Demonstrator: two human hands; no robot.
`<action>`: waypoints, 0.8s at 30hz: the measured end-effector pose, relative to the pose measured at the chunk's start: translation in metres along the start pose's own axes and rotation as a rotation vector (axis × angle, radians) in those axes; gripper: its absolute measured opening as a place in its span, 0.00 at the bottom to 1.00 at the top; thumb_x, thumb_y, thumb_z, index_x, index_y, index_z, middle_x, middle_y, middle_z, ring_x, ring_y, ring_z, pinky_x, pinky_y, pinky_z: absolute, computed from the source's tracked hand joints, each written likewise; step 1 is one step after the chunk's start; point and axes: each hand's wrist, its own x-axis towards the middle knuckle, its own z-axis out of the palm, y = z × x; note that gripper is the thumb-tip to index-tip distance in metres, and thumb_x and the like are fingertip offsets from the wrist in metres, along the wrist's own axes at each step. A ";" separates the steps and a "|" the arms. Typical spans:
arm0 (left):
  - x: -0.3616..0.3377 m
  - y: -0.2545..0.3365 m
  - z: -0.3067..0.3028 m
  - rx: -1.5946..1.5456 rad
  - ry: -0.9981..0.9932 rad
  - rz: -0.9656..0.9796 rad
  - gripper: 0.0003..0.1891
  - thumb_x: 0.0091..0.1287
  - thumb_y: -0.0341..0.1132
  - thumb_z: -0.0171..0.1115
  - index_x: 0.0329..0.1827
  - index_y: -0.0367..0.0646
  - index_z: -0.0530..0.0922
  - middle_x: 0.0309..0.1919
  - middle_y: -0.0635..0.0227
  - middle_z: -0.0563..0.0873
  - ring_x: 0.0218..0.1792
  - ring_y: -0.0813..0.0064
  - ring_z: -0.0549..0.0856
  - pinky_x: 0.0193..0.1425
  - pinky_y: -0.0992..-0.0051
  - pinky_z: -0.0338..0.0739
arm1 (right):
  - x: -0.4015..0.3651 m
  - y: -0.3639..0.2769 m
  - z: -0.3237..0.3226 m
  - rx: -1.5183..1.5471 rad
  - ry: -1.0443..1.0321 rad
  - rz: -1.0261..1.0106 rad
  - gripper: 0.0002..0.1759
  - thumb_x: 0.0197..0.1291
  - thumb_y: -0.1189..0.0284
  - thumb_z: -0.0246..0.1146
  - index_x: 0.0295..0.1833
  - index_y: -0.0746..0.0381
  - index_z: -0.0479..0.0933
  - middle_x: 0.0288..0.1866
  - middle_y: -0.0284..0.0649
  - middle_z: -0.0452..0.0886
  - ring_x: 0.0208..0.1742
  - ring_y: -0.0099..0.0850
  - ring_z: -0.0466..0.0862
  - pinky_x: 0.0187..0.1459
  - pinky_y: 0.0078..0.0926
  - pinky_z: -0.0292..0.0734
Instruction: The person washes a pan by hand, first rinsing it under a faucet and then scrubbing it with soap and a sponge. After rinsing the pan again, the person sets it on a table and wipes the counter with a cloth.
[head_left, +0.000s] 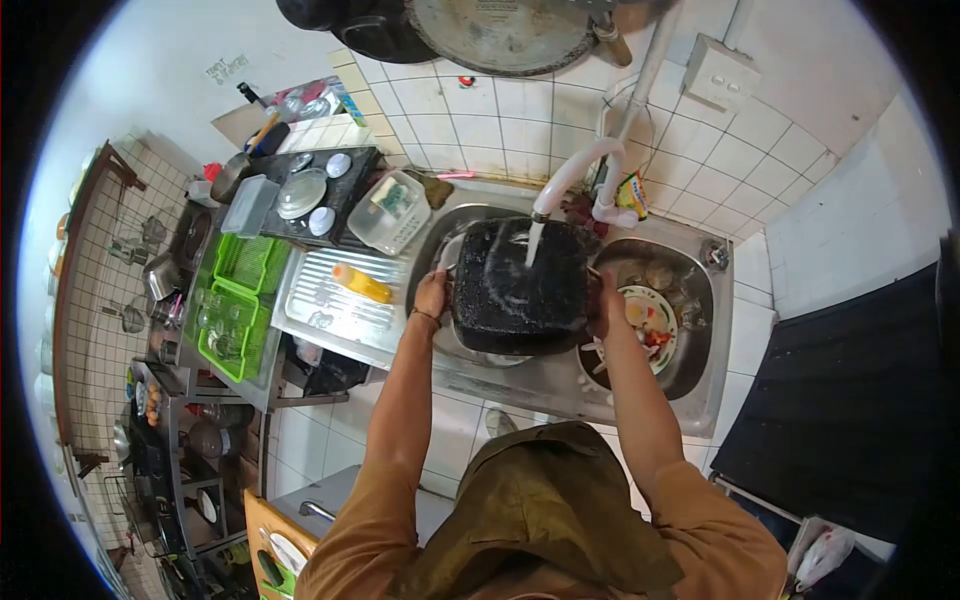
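Observation:
A square black pot [522, 290] is held level over the left basin, its dark, wet face turned up. Water from the white tap [583, 172] pours onto that face. My left hand [432, 296] grips the pot at its left side, and my right hand [608, 303] grips the right side; the fingers of both are partly hidden. Beneath the pot lies the steel left basin [428, 240], mostly covered. Close to my right hand, a plate [668, 312] with food scraps rests in the right basin [700, 350] among glasses [658, 275].
Left of the sink, a yellow bottle [362, 284] lies on the ribbed drainboard [330, 315]. A clear plastic tub [388, 215] stands behind it. Green racks [232, 330] hold glasses farther left. A large pan [500, 35] hangs on the wall above.

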 end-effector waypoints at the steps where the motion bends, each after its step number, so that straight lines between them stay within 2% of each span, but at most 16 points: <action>1: 0.008 -0.014 0.018 -0.047 -0.036 0.031 0.18 0.75 0.48 0.49 0.41 0.42 0.79 0.25 0.74 0.77 0.24 0.80 0.73 0.29 0.77 0.67 | -0.011 -0.006 0.000 0.077 0.120 -0.040 0.29 0.70 0.43 0.46 0.36 0.57 0.78 0.24 0.32 0.75 0.25 0.32 0.74 0.26 0.34 0.66; 2: 0.004 -0.011 0.040 -0.097 -0.072 0.063 0.17 0.75 0.47 0.50 0.41 0.43 0.79 0.21 0.75 0.74 0.20 0.82 0.70 0.24 0.77 0.64 | -0.020 -0.011 -0.011 0.091 0.163 -0.066 0.29 0.70 0.43 0.46 0.35 0.56 0.78 0.23 0.32 0.75 0.24 0.31 0.74 0.26 0.34 0.66; 3: -0.001 -0.008 0.058 -0.192 -0.029 -0.116 0.14 0.74 0.45 0.53 0.45 0.43 0.80 0.23 0.75 0.76 0.23 0.82 0.73 0.26 0.78 0.65 | -0.034 -0.013 -0.025 0.102 0.206 -0.094 0.29 0.70 0.43 0.46 0.34 0.55 0.77 0.23 0.31 0.74 0.24 0.31 0.74 0.25 0.33 0.66; 6: 0.007 -0.016 0.095 -0.045 -0.335 0.099 0.18 0.72 0.49 0.54 0.49 0.42 0.80 0.29 0.67 0.82 0.29 0.75 0.80 0.33 0.74 0.74 | -0.113 -0.037 -0.037 0.189 0.277 -0.127 0.28 0.70 0.43 0.47 0.37 0.56 0.79 0.30 0.34 0.82 0.29 0.30 0.79 0.30 0.32 0.73; 8: 0.011 -0.017 0.116 0.087 -0.428 0.087 0.22 0.71 0.52 0.55 0.50 0.40 0.80 0.33 0.63 0.85 0.33 0.72 0.82 0.36 0.72 0.77 | -0.135 -0.040 -0.047 0.277 0.391 -0.152 0.28 0.70 0.44 0.48 0.38 0.56 0.79 0.31 0.35 0.83 0.32 0.30 0.81 0.34 0.32 0.76; 9: 0.013 -0.017 0.126 0.171 -0.420 0.000 0.23 0.70 0.53 0.55 0.51 0.40 0.80 0.35 0.61 0.85 0.34 0.71 0.83 0.37 0.71 0.78 | -0.137 -0.034 -0.060 0.296 0.376 -0.189 0.26 0.70 0.45 0.50 0.37 0.56 0.79 0.28 0.33 0.82 0.34 0.30 0.83 0.39 0.32 0.78; 10: 0.013 -0.014 0.135 0.259 -0.410 -0.086 0.25 0.70 0.55 0.56 0.51 0.39 0.80 0.36 0.59 0.86 0.35 0.70 0.84 0.38 0.70 0.79 | -0.143 -0.033 -0.065 0.324 0.387 -0.188 0.27 0.70 0.45 0.49 0.37 0.56 0.79 0.28 0.33 0.82 0.34 0.30 0.83 0.38 0.32 0.78; 11: 0.014 -0.010 0.142 0.435 -0.396 0.015 0.29 0.68 0.58 0.56 0.52 0.38 0.81 0.35 0.59 0.86 0.32 0.70 0.83 0.35 0.71 0.78 | -0.148 -0.034 -0.067 0.354 0.396 -0.188 0.27 0.71 0.45 0.49 0.37 0.57 0.79 0.27 0.33 0.82 0.34 0.30 0.82 0.37 0.32 0.77; 13: 0.012 -0.001 0.149 0.406 -0.430 0.114 0.28 0.69 0.56 0.55 0.53 0.37 0.82 0.33 0.61 0.86 0.29 0.70 0.83 0.32 0.71 0.78 | -0.148 -0.034 -0.070 0.400 0.378 -0.191 0.28 0.71 0.44 0.47 0.38 0.57 0.79 0.28 0.33 0.82 0.33 0.29 0.82 0.35 0.31 0.75; 14: 0.010 0.002 0.149 0.391 -0.447 0.161 0.28 0.69 0.56 0.55 0.53 0.37 0.82 0.31 0.61 0.86 0.27 0.70 0.83 0.31 0.71 0.78 | -0.144 -0.030 -0.073 0.415 0.356 -0.190 0.29 0.71 0.44 0.47 0.39 0.57 0.79 0.28 0.34 0.83 0.32 0.29 0.81 0.34 0.31 0.73; 17: 0.016 0.029 0.122 0.598 -0.391 -0.021 0.26 0.69 0.54 0.56 0.50 0.37 0.83 0.29 0.63 0.86 0.25 0.70 0.82 0.28 0.70 0.77 | -0.116 -0.013 -0.063 0.427 0.314 -0.150 0.29 0.71 0.44 0.45 0.41 0.57 0.79 0.28 0.34 0.82 0.28 0.29 0.77 0.31 0.30 0.69; 18: 0.021 0.026 0.105 0.554 -0.337 0.038 0.24 0.70 0.52 0.56 0.49 0.37 0.83 0.29 0.64 0.86 0.24 0.71 0.82 0.28 0.71 0.77 | -0.107 -0.007 -0.058 0.427 0.307 -0.132 0.30 0.72 0.44 0.44 0.41 0.58 0.78 0.27 0.34 0.82 0.26 0.29 0.76 0.30 0.30 0.68; 19: 0.030 0.016 0.084 0.511 -0.284 0.098 0.22 0.70 0.49 0.57 0.48 0.37 0.84 0.28 0.65 0.86 0.24 0.72 0.82 0.27 0.71 0.77 | -0.103 -0.002 -0.055 0.380 0.140 -0.120 0.27 0.73 0.46 0.45 0.48 0.60 0.74 0.41 0.39 0.79 0.42 0.34 0.77 0.41 0.33 0.74; 20: 0.026 0.024 0.071 0.470 -0.231 0.157 0.20 0.71 0.47 0.57 0.46 0.37 0.84 0.27 0.65 0.85 0.23 0.73 0.81 0.27 0.72 0.77 | -0.095 0.002 -0.043 0.403 0.151 -0.087 0.27 0.72 0.46 0.45 0.48 0.60 0.74 0.40 0.38 0.79 0.40 0.34 0.76 0.39 0.32 0.73; 22: 0.001 0.063 0.047 0.436 -0.110 0.056 0.15 0.72 0.40 0.57 0.41 0.36 0.83 0.25 0.68 0.84 0.21 0.79 0.79 0.25 0.76 0.76 | -0.070 0.009 -0.012 0.447 0.171 -0.023 0.27 0.72 0.46 0.47 0.48 0.60 0.74 0.37 0.37 0.77 0.37 0.33 0.76 0.37 0.29 0.71; 24: -0.014 0.090 0.022 0.428 -0.023 0.044 0.13 0.72 0.38 0.57 0.39 0.36 0.83 0.25 0.69 0.83 0.20 0.81 0.78 0.23 0.78 0.74 | -0.035 0.025 -0.003 0.365 0.000 -0.038 0.27 0.73 0.47 0.44 0.50 0.59 0.76 0.36 0.34 0.81 0.34 0.31 0.78 0.37 0.32 0.73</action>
